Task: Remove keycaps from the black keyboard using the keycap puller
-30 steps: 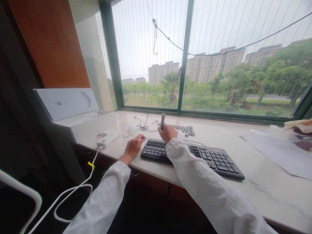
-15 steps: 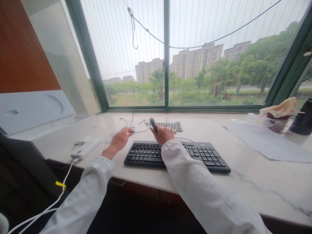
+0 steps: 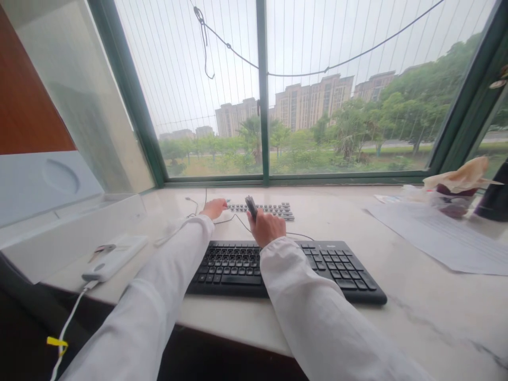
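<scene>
A black keyboard point(image 3: 238, 279) lies along the front of the white tabletop, with several empty key sockets in its left part. Above its middle, my right hand point(image 3: 268, 226) is wrapped round a dark brush point(image 3: 251, 207), held upright with the bristles on top. My left hand point(image 3: 214, 209) reaches past the keyboard's back edge. Its fingertips are closed on a thin bluish tool point(image 3: 228, 201), of which only a tip shows. Just beyond both hands, loose keycaps point(image 3: 283, 209) are laid out in rows.
A thin dark cable point(image 3: 237, 216) curls behind the keyboard. On the left are a white power strip point(image 3: 119, 258) with keys on it and a white box point(image 3: 43, 174). Paper sheets point(image 3: 428, 233), a bag point(image 3: 456, 185) and a dark bottle point(image 3: 496, 198) are on the right. A window stands behind.
My left hand has moved forward and right from the cable to the thin bluish tool. My right hand still holds the brush above the keyboard. The view has shifted slightly.
</scene>
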`<state>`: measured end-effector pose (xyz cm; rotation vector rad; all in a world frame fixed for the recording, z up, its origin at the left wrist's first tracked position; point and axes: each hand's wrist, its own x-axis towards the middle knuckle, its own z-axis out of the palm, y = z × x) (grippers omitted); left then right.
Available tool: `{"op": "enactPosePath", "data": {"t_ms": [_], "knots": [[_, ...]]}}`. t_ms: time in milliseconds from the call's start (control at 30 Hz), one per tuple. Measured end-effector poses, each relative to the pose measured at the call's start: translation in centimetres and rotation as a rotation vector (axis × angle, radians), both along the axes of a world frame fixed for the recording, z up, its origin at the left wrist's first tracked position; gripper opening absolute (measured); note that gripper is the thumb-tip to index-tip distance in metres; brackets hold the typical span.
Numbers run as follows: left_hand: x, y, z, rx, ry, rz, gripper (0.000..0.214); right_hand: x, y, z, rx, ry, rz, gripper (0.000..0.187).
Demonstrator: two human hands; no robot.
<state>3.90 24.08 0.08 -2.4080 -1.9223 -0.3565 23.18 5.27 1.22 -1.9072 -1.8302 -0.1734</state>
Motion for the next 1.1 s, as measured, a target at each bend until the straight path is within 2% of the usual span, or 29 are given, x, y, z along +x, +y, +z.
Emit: {"op": "enactPosePath", "data": {"t_ms": [200, 833, 967, 1100], "knots": [[-0.4, 1.5, -0.8, -0.024, 0.011, -0.003, 0.02, -0.2, 0.3, -0.2, 0.015, 0.009, 0.022, 0.052], [-0.7, 3.1, -1.8, -0.012, -0.017, -0.04, 0.021, -0.2, 0.4, -0.5, 0.017, -0.01, 0.036, 0.052], [-1.1, 2.7, -1.5, -0.001, -0.027, -0.041, 0.025, -0.3, 0.5, -0.4, 0.01, -0.012, 0.033, 0.05], [-1.4, 1.6, -0.5, 0.017, -0.037, -0.023, 0.025, -0.4, 0.4, -0.4, 0.025, -0.012, 0.028, 0.047]]}}
